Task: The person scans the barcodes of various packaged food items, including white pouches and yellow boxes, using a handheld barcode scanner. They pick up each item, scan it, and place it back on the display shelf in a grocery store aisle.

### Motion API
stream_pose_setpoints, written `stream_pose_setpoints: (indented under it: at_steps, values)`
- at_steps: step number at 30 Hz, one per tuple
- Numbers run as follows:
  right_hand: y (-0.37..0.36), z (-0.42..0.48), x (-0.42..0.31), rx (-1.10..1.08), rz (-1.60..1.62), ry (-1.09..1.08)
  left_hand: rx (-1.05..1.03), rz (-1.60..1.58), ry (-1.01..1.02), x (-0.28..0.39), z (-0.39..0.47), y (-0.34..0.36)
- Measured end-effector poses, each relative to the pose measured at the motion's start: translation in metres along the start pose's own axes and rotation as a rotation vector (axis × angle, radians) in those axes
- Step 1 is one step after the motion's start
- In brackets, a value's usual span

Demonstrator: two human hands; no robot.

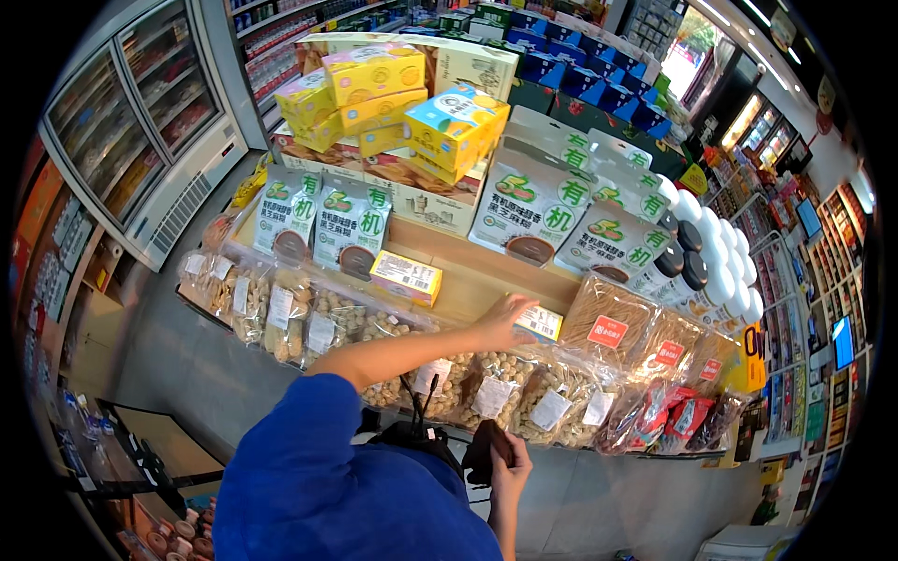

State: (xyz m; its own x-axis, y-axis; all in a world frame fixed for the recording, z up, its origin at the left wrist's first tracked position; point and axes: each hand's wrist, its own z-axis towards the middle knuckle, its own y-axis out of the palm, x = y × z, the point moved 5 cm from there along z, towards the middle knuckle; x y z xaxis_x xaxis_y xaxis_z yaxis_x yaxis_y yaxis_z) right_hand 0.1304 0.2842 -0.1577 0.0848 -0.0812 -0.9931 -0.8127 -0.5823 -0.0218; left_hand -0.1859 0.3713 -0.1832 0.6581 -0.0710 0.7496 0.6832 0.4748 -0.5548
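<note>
Stretched out over the display table, my left hand [499,324] has its thumb and fingers around the left end of a small yellow carton [540,321] with a white label panel on top. This carton sits on the wooden board beside clear packs of dried noodles [609,315]. A similar yellow and pink carton [407,276] lies farther left on the board. Low in front of my body, my right hand [512,463] grips a dark brown cloth [487,452], whose exact kind I cannot tell.
Bagged dried goods [491,386] line the table's near edge. Silver sesame-paste pouches [530,203] stand behind the board, with stacked yellow cartons [456,126] farther back. White jars [715,252] crowd the right end. A glass-door fridge [140,112] stands at the left.
</note>
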Motion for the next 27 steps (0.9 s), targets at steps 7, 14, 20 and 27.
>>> stream_pose_setpoints:
  at_steps: [7, 14, 20, 27]
  values:
    - [0.040, 0.017, -0.020, -0.020, 0.412, 0.177, 0.263, -0.971, -0.599, 0.014, -0.049, -0.153]
    - [0.082, -0.010, -0.020, -0.095, 0.490, 0.236, 0.641, -1.078, -0.768, 0.024, 0.047, -0.306]
    - [0.060, -0.025, 0.005, -0.069, 0.457, 0.216, 0.753, -1.020, -0.775, -0.001, 0.086, -0.319]
    - [0.036, -0.023, -0.004, 0.028, 0.424, 0.133, 0.549, -1.135, -0.484, 0.050, 0.045, -0.311]
